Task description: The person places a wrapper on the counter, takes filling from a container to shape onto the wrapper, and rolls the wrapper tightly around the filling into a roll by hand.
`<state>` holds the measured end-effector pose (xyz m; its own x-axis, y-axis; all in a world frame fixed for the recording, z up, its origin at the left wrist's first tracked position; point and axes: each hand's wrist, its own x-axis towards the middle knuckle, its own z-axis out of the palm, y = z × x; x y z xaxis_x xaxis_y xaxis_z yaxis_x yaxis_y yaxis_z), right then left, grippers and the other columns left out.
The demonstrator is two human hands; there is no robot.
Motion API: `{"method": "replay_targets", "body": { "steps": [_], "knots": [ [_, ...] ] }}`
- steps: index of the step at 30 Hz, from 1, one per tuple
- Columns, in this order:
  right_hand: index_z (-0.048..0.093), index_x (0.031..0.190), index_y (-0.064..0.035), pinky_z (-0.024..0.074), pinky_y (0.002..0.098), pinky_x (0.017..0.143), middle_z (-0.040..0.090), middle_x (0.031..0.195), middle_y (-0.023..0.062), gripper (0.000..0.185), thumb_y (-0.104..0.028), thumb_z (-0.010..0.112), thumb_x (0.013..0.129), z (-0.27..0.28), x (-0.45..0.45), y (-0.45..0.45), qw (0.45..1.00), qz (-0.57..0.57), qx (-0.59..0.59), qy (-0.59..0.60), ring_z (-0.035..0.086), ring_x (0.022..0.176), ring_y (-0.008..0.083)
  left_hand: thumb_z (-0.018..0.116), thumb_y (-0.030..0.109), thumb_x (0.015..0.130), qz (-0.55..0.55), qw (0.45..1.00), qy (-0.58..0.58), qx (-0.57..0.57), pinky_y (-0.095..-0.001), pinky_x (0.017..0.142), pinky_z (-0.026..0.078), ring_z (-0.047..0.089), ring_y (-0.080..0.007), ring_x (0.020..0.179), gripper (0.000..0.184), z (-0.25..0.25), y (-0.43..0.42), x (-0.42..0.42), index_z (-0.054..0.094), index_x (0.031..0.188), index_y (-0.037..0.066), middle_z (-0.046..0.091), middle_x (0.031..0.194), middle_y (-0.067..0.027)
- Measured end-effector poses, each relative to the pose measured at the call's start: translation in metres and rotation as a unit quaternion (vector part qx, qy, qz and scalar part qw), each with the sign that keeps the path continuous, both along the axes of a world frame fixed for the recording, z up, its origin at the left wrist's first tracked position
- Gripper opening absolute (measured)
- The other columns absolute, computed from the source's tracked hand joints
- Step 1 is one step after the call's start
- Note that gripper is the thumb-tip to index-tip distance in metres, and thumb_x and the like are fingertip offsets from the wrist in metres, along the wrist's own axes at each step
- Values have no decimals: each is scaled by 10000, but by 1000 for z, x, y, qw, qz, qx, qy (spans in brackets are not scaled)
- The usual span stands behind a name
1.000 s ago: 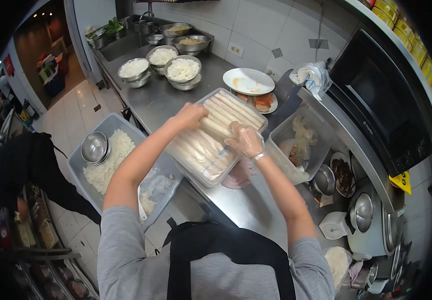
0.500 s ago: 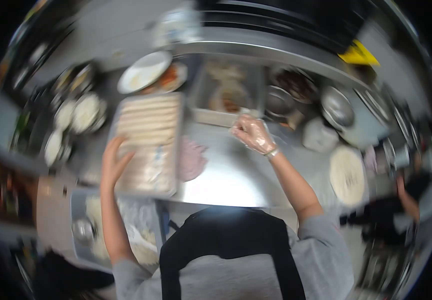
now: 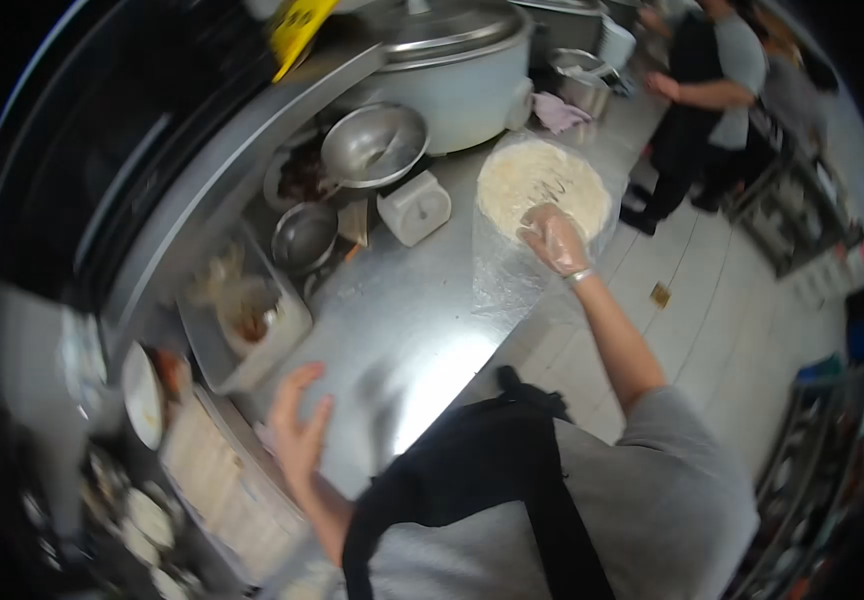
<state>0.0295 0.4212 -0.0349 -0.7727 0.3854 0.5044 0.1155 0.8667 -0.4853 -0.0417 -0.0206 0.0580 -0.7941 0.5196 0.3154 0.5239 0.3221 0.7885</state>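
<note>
My gloved right hand (image 3: 554,240) is at the near edge of a round, pale, flat item (image 3: 524,185) in clear plastic, which has dark writing on it; its fingers are bent down against it, and what they hold, if anything, is hidden. My bare left hand (image 3: 300,420) hovers over the steel counter (image 3: 392,320) with fingers apart and nothing in it. Beside it at the lower left lies the tray of long white rolls (image 3: 227,485). A plastic bin (image 3: 242,375) with bagged food stands just beyond my left hand.
A white scale (image 3: 415,208), metal bowls (image 3: 376,145) and a large lidded cooker (image 3: 452,90) line the counter's back. A pink cloth (image 3: 559,112) lies beyond the cooker. Another person (image 3: 707,90) stands at the upper right. A white plate (image 3: 142,395) is at the left.
The view has swung right. My left hand has come away from the tray of rolls. My right hand has moved from beside the plastic bin to the round, pale item.
</note>
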Motion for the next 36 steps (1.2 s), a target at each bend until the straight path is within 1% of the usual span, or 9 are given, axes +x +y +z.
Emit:
{"method": "replay_targets", "body": {
  "steps": [7, 9, 19, 23, 25, 28, 31, 32, 36],
  "knots": [
    [615, 830, 2, 457, 448, 778, 583, 860, 190, 210, -168, 675, 721, 35, 54, -22, 993, 96, -60, -35, 579, 845, 363, 700, 113, 813, -179, 982, -44, -44, -364, 960, 446, 604, -276, 1102, 317, -7, 95, -4, 639, 1109, 16, 641, 1170, -134],
    [608, 829, -12, 475, 446, 750, 579, 850, 179, 193, -162, 666, 723, 37, 64, -20, 987, 52, -87, -120, 586, 827, 355, 699, 107, 810, -174, 982, -45, -54, -361, 957, 448, 604, -274, 1099, 316, -9, 107, -6, 641, 1107, 16, 643, 1163, -135],
    [610, 860, -19, 491, 457, 812, 607, 906, 183, 227, -199, 671, 736, 9, 65, 0, 991, -2, -62, -115, 599, 910, 357, 679, 90, 787, -220, 965, -143, -5, -365, 935, 459, 612, -250, 1068, 297, -54, 176, -12, 657, 1070, 2, 661, 1106, -131],
    [611, 865, -22, 492, 442, 831, 607, 898, 178, 260, -248, 678, 754, -5, 67, 15, 997, 1, -57, -53, 604, 936, 347, 663, 129, 809, -253, 963, -21, -93, -376, 897, 459, 607, -303, 1008, 277, -92, 232, -4, 652, 1060, 12, 647, 1051, -154],
    [600, 1016, -28, 473, 439, 892, 596, 1060, 200, 342, -197, 702, 738, -16, 74, 22, 988, 25, -63, -141, 577, 1032, 362, 667, 161, 814, -310, 944, 17, -112, -386, 889, 458, 593, -330, 1010, 293, -101, 259, 6, 640, 1065, 11, 637, 1071, -162],
    [454, 1300, -56, 390, 473, 1018, 415, 1388, 228, 672, -21, 700, 676, -13, 96, 11, 987, 11, 51, -153, 461, 1212, 409, 672, 172, 822, -354, 926, -32, -127, -389, 898, 462, 598, -333, 1016, 305, -102, 280, 28, 633, 1077, 9, 638, 1086, -159],
    [526, 1206, -61, 418, 473, 990, 469, 1320, 241, 557, -30, 690, 675, -63, 88, 29, 992, -11, 114, -45, 499, 1161, 413, 669, 185, 832, -430, 889, -67, -141, -391, 936, 452, 587, -338, 1059, 323, -111, 290, 35, 622, 1096, 6, 627, 1128, -165],
    [578, 1099, -62, 484, 452, 897, 544, 1212, 212, 424, -16, 655, 684, -74, 84, 42, 995, -20, 98, 21, 554, 1075, 401, 664, 203, 836, -487, 860, -54, -147, -395, 964, 438, 562, -349, 1109, 345, -118, 297, 35, 610, 1112, 3, 611, 1171, -174],
    [604, 1016, -59, 521, 430, 781, 595, 1083, 172, 314, 11, 615, 710, -29, 71, 55, 995, 3, 3, 95, 588, 981, 384, 648, 211, 848, -424, 904, 11, -55, -392, 984, 433, 561, -348, 1120, 331, -139, 327, 25, 614, 1104, 3, 602, 1180, -200]
  ]
}}
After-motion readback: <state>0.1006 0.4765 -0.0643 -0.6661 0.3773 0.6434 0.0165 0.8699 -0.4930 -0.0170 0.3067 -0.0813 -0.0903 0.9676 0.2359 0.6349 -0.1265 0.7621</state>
